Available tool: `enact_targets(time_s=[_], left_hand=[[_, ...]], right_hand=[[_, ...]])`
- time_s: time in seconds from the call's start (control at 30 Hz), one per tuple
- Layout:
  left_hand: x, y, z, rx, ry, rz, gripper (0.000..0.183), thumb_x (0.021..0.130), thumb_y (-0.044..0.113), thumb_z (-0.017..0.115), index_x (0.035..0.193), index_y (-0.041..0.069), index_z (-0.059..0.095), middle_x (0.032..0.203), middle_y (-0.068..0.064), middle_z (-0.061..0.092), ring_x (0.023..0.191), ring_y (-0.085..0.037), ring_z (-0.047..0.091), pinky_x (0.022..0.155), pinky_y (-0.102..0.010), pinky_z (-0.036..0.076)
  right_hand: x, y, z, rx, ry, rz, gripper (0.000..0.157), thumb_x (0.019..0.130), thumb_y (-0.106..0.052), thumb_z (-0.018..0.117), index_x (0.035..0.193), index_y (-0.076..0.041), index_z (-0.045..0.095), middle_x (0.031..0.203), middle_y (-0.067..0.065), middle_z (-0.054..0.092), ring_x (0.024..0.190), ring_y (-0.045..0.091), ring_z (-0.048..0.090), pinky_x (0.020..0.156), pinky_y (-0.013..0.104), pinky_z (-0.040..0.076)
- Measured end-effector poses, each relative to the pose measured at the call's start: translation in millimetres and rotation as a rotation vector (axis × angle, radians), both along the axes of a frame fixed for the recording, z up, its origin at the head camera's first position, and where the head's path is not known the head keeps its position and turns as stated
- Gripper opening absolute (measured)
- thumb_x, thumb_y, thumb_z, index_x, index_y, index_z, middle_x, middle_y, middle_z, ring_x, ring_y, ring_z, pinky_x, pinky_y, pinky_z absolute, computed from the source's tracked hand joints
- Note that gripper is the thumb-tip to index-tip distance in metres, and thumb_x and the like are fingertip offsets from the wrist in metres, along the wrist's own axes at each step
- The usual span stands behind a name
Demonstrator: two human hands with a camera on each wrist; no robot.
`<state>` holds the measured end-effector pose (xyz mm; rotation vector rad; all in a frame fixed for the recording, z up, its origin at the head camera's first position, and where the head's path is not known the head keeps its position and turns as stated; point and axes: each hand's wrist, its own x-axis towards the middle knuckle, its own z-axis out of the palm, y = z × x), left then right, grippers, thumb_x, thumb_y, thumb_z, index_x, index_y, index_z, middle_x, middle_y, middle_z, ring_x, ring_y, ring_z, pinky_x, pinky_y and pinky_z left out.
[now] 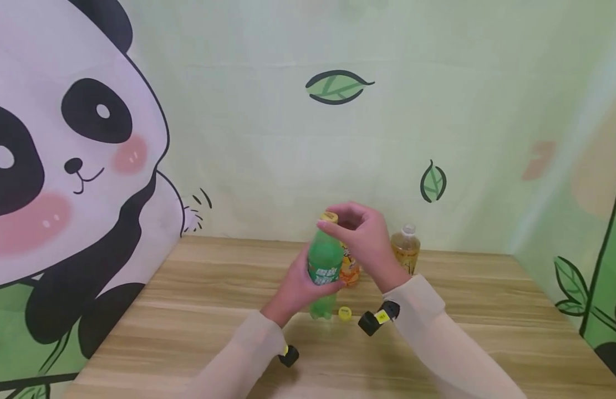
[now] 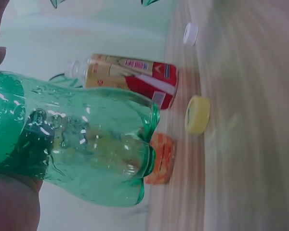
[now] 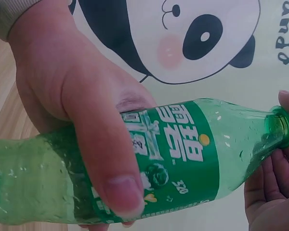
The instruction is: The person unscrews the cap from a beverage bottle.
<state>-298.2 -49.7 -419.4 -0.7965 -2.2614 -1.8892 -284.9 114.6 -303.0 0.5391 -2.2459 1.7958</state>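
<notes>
My left hand [image 1: 300,282] grips a green plastic soda bottle [image 1: 325,257] around its label, holding it raised and slightly tilted over the table. The right wrist view shows the left thumb [image 3: 123,187] lying across the green label with white characters. At the bottle's top, my right hand [image 1: 365,233] pinches a yellow cap [image 1: 330,216] between thumb and fingers. In the right wrist view those fingers surround the bottle mouth [image 3: 281,126] and hide most of the cap. The ribbed base [image 2: 142,159] fills much of the left wrist view.
Behind the hands stand an orange-labelled bottle [image 1: 350,269], partly hidden, and a clear-necked bottle [image 1: 406,249] with a brown and red label. A loose yellow cap [image 1: 345,313] lies on the wooden table [image 1: 213,310], with a white cap [image 2: 190,34] farther along. A panda-printed backdrop [image 1: 248,138] rises behind.
</notes>
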Motion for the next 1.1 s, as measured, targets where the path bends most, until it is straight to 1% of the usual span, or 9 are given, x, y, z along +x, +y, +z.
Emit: enact_targets(time_s=[0.1,0.17,0.3,0.37,0.5,0.6,0.8,1.0,1.1], left_hand=[[6.8,5,0.6,-0.007,0.027,-0.035,0.082,0.080,0.020,0.089,0.145,0.028,0.040,0.129,0.001,0.065,0.116,-0.019,0.065,0.102,-0.040,0.055],[10.7,9,-0.3,-0.012,0.032,-0.055,0.083,0.079,0.019,0.089,0.145,0.028,0.040,0.127,0.001,0.066,0.113,-0.018,0.066,0.101,-0.038,0.055],[15.9,16,-3.1,-0.001,0.019,-0.106,0.086,0.078,0.015,0.089,0.146,0.030,0.038,0.124,-0.001,0.066,0.110,-0.019,0.066,0.100,-0.038,0.055],[17.6,20,-4.4,0.005,0.005,-0.118,0.086,0.078,0.014,0.089,0.146,0.032,0.038,0.124,-0.001,0.066,0.110,-0.018,0.065,0.100,-0.038,0.055],[21.5,25,-6.2,0.016,-0.011,-0.110,0.082,0.079,0.015,0.088,0.144,0.032,0.041,0.121,0.000,0.066,0.108,-0.019,0.065,0.099,-0.039,0.055],[25.3,30,-7.0,0.021,-0.016,-0.109,0.080,0.079,0.014,0.087,0.143,0.030,0.041,0.122,0.000,0.066,0.109,-0.018,0.065,0.100,-0.039,0.055],[34.3,37,-8.1,0.031,-0.024,-0.108,0.079,0.080,0.013,0.086,0.143,0.028,0.041,0.123,0.000,0.065,0.110,-0.016,0.065,0.102,-0.036,0.054],[39.7,40,-11.8,0.023,-0.027,-0.115,0.082,0.079,0.016,0.087,0.144,0.033,0.040,0.123,0.004,0.065,0.111,-0.015,0.065,0.102,-0.034,0.054],[40.4,41,-13.5,0.026,-0.012,-0.117,0.084,0.079,0.016,0.087,0.145,0.035,0.039,0.123,0.004,0.065,0.111,-0.015,0.065,0.103,-0.034,0.054]], right_hand=[[7.3,8,0.4,-0.019,0.006,-0.018,0.036,0.084,-0.036,0.085,0.112,-0.017,0.074,0.102,0.003,0.073,0.093,0.022,0.068,0.076,0.026,0.059],[11.6,12,0.6,-0.034,0.005,-0.025,0.036,0.084,-0.036,0.085,0.112,-0.016,0.074,0.101,0.004,0.073,0.092,0.022,0.067,0.075,0.025,0.059],[17.3,19,0.8,-0.063,0.001,-0.018,0.038,0.084,-0.036,0.085,0.113,-0.014,0.073,0.105,0.004,0.072,0.095,0.022,0.067,0.078,0.026,0.060],[19.4,21,1.1,-0.072,0.002,-0.013,0.040,0.084,-0.035,0.085,0.115,-0.012,0.073,0.107,0.005,0.072,0.097,0.022,0.067,0.080,0.026,0.060],[24.4,23,2.3,-0.082,0.010,-0.020,0.042,0.084,-0.032,0.086,0.116,-0.009,0.072,0.109,0.005,0.073,0.098,0.022,0.068,0.081,0.025,0.060],[29.1,24,2.6,-0.076,0.016,-0.053,0.042,0.083,-0.031,0.087,0.115,-0.009,0.073,0.104,0.004,0.073,0.093,0.021,0.067,0.077,0.024,0.060],[38.8,23,2.1,-0.044,0.018,-0.135,0.044,0.078,-0.039,0.090,0.109,-0.013,0.073,0.100,0.003,0.074,0.089,0.021,0.065,0.072,0.024,0.057],[46.5,21,-1.6,-0.088,0.016,-0.187,0.045,0.073,-0.039,0.093,0.103,-0.012,0.072,0.100,0.005,0.074,0.092,0.023,0.068,0.075,0.025,0.058],[49.4,20,-2.9,-0.098,0.034,-0.208,0.044,0.073,-0.037,0.094,0.100,-0.011,0.070,0.097,0.004,0.073,0.089,0.022,0.067,0.073,0.025,0.058]])
